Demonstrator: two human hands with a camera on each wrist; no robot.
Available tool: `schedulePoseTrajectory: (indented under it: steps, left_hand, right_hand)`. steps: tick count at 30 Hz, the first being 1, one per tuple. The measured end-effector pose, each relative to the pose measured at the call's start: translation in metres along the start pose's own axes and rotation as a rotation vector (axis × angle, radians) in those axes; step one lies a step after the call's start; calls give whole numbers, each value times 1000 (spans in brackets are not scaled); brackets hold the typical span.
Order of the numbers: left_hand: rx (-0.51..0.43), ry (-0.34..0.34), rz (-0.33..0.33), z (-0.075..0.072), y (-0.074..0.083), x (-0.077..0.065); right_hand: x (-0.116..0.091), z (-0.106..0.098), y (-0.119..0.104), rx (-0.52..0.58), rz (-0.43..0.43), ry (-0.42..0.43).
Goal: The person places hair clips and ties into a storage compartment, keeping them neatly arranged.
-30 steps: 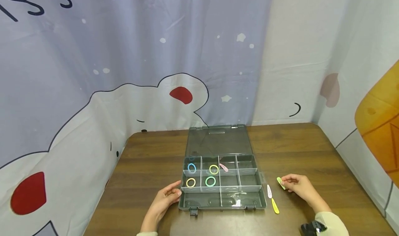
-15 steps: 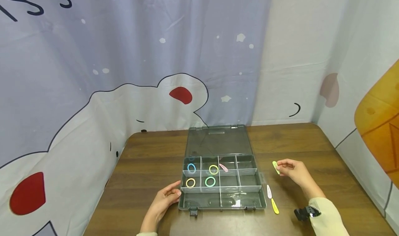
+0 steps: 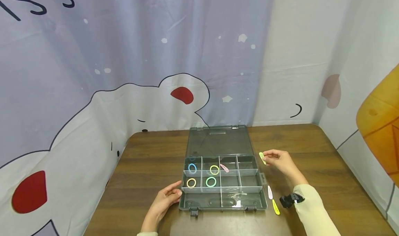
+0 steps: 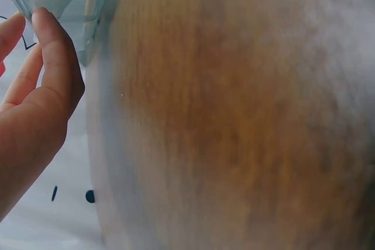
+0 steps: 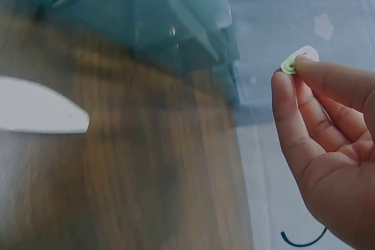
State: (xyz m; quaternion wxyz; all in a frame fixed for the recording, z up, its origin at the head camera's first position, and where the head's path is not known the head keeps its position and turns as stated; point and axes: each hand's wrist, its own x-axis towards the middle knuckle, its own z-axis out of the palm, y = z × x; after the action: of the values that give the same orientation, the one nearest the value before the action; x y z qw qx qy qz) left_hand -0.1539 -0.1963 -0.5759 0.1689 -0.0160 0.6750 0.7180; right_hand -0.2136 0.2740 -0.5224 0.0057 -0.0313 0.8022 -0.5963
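Observation:
My right hand (image 3: 280, 160) is raised to the right of the compartment box (image 3: 205, 198). It pinches a light green hair clip (image 3: 262, 158) between thumb and fingertips; the right wrist view shows the same clip (image 5: 287, 64) partly covered by the thumb. My left hand (image 3: 162, 203) touches the box's left side near the front corner with its index finger and thumb, the fingers relaxed. Inside the grey see-through box lie a blue ring (image 3: 192, 168), two yellowish rings, a green ring (image 3: 211, 182) and a pink hair clip (image 3: 224, 168). Its lid (image 3: 219, 142) lies folded back.
On the table (image 3: 149, 153), right of the box, lie a pale pink hair clip (image 3: 270, 192) and a yellow hair clip (image 3: 275, 207), end to end. A latch (image 3: 194, 212) juts from the box's front. A printed curtain (image 3: 140, 55) stands behind the table.
My right hand, with the green hair clip in it, has moved away from the table's front and then left toward the box. The left hand has stayed at the box's side.

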Motion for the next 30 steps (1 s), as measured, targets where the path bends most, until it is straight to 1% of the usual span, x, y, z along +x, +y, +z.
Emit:
schedulePoseTrajectory:
  steps: [4,10,14,20,25,30]
  left_hand:
    - [4,-5,9,0,-1,0]
    - [5,-15,24,-2,-1,-1]
    - [7,-20,23,-2,-1,0]
    - [3,-13,3,-1,1,0]
    - [-4,-4,3,1,3,-2]
    - [6,2,-2,2,5,-3]
  right_hand:
    - [9,10,-5,27,-13,-15]
    - [21,26,-14,80,-24,-75]
    - [26,37,-17,101,7,-99]
    - [32,49,-14,128,37,-135]
    - [35,58,-8,158,65,-144]
    - [37,67,-4,132,68,-157]
